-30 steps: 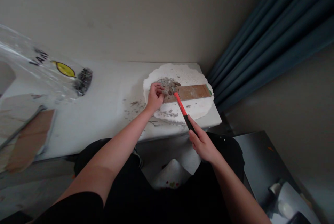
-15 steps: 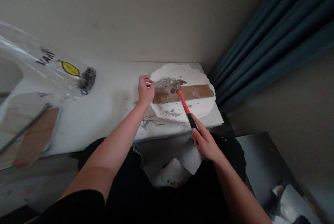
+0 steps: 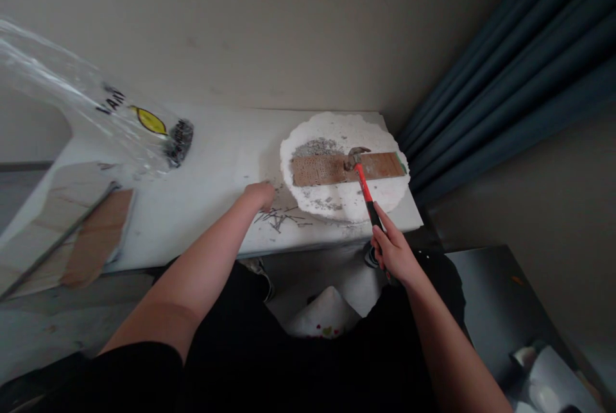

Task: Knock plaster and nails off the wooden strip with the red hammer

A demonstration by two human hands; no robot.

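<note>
My right hand [image 3: 394, 247] is wrapped round the black grip of a claw hammer [image 3: 364, 187] with a red shaft. The hammer's head rests on a brown wooden board [image 3: 317, 170], whose left part is covered in small marks. Beneath the board lies a round white slab [image 3: 332, 200] with a ragged edge and grey crumbs. Left of the slab, my left hand [image 3: 261, 196] is low over the table with its fingers curled under. It is beside a scatter of loose nails [image 3: 279, 219]; whatever its fingers may hold is hidden.
A clear plastic bag [image 3: 144, 137] with dark contents at its end lies on the white table [image 3: 206, 169]. At the left are a brown board [image 3: 99, 240] and a long thin bar [image 3: 62, 240]. A blue curtain [image 3: 505, 60] hangs to the right, above a dark surface [image 3: 491, 285].
My left hand has left the board's left end and come down and toward me to the nails. The hammer is still on the board, its head slightly further right along it.
</note>
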